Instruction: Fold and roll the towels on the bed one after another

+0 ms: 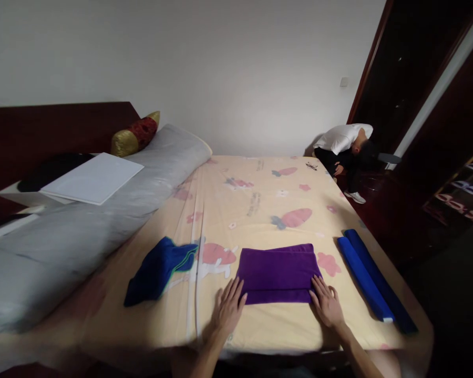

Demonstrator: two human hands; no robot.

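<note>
A purple cloth [278, 269], folded into a rough rectangle, lies on the bed in front of me, its near edge turned over in a narrow strip. My left hand [229, 308] rests at its left edge near the lower corner, fingers stretched out. At the opposite edge, my right hand [328, 303] lies with fingers extended over the lower right corner. A crumpled dark blue cloth [157, 273] with green edging is to the left. Beside each other on the right are a bright blue rolled cloth [364, 278] and a darker blue rolled cloth [382, 283].
The bed [252, 210] has a patterned cream sheet. A grey quilt [142, 210] lines its left side, with a white board [94, 178] and a red-gold pillow [136, 135]. Another person [341, 142] bends over at the far right corner, near a stool [389, 158].
</note>
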